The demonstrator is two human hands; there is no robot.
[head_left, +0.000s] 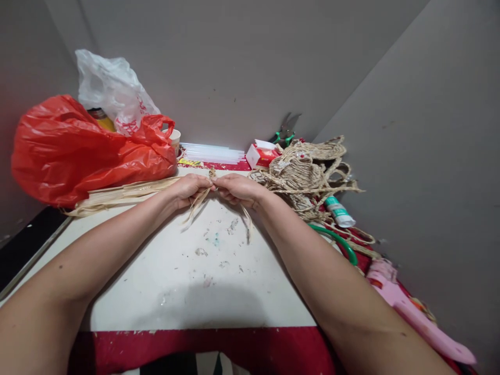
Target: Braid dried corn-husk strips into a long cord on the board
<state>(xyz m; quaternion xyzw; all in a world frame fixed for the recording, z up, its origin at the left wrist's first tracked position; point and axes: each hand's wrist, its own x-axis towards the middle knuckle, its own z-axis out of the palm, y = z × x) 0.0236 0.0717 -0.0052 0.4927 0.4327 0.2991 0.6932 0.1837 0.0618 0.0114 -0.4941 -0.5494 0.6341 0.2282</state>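
Above the far half of the white board (172, 291), my left hand (191, 188) and my right hand (238, 188) meet with fingertips pinched together. Between them they grip a short braid of dried plant strips (212, 172), whose plaited end pokes up past the fingertips. One loose strip (197, 205) hangs below my left hand, and another strip (248, 226) dangles under my right. My fingers cover the middle of the braid. Behind my left wrist lies a flat bundle of pale dried strips (121, 195). Coils of finished braided cord (300, 172) are heaped beyond my right hand.
A red plastic bag (78, 156) and a white plastic bag (113, 83) stand back left, by a paper cup (174, 139). Clear sticks (213, 152), a red-white box (262, 154) and green-handled pruners (287, 133) line the wall. A pink glue gun (422, 317) lies right.
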